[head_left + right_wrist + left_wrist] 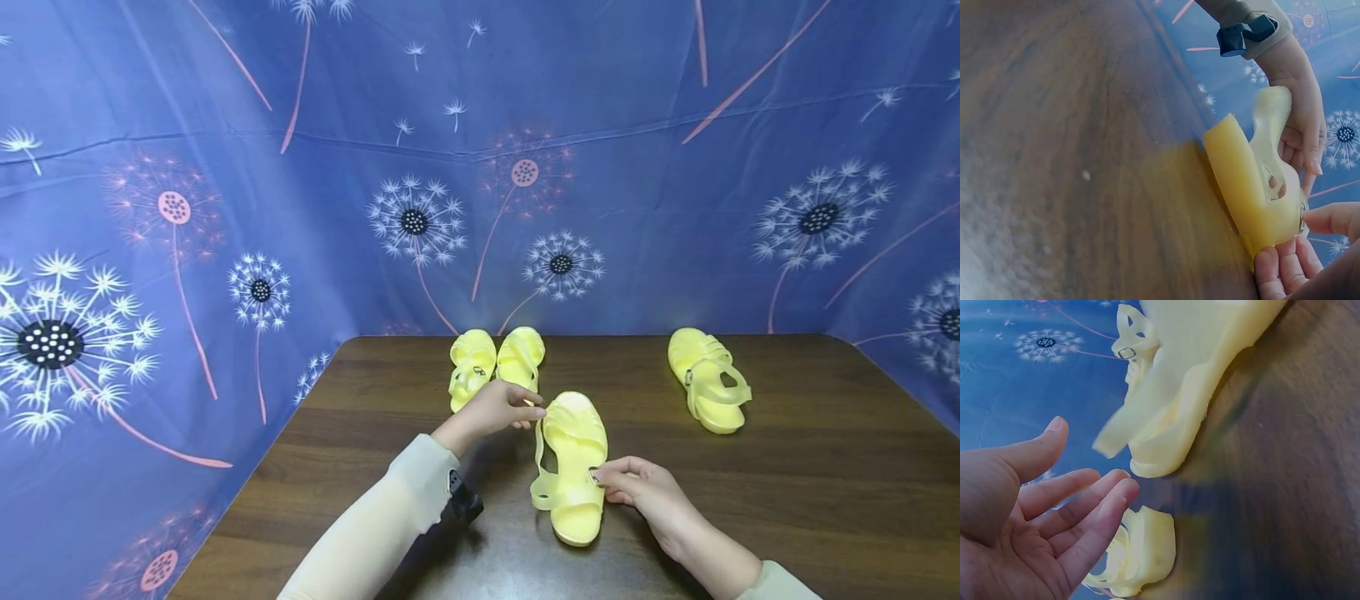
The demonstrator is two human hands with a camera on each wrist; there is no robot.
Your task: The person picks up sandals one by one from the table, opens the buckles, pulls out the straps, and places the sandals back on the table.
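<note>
A yellow jelly sandal [576, 450] lies on the table in front of me, toe pointing away, its strap [546, 492] hanging out on the left. My right hand [645, 492] pinches the sandal's right side at the small metal buckle [594, 476]. In the right wrist view, the thumb [1329, 219] is at the buckle and the other fingers are against the sandal's lower side. My left hand [491, 410] is beside the toe end, fingers extended. The left wrist view shows that palm [1029, 544] holding nothing; whether a fingertip touches the sandal I cannot tell.
Two more yellow sandals, one [472, 362] beside another [521, 354], stand at the back, partly behind my left hand. A further yellow sandal [708, 379] lies at the back right of the brown wooden table [825, 467]. A blue dandelion-print cloth [637, 167] hangs behind.
</note>
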